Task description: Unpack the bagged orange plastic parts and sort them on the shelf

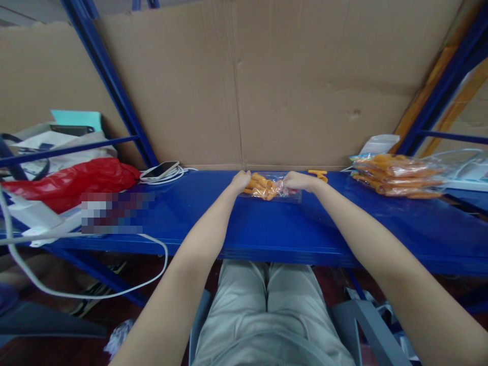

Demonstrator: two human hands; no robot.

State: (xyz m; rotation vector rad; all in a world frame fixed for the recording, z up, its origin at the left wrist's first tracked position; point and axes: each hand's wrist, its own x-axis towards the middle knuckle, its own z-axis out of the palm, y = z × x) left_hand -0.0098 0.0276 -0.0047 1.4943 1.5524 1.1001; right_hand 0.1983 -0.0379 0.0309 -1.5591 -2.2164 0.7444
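On the blue table (282, 229), the clear bag (290, 198) of orange pieces (263, 186), lengthwise left to right, is pinched in narrowed fingers, leftward by the left hand (241, 181), rightward by the right hand (299, 181).

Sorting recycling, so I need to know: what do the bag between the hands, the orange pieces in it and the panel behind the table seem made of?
Bag: thin plastic film, clear and glossy, with crinkly highlights.
Orange pieces: probably plastic, judging by their even colour; glare hides their finish.
Panel: likely cardboard, matt brown, creased and dented.
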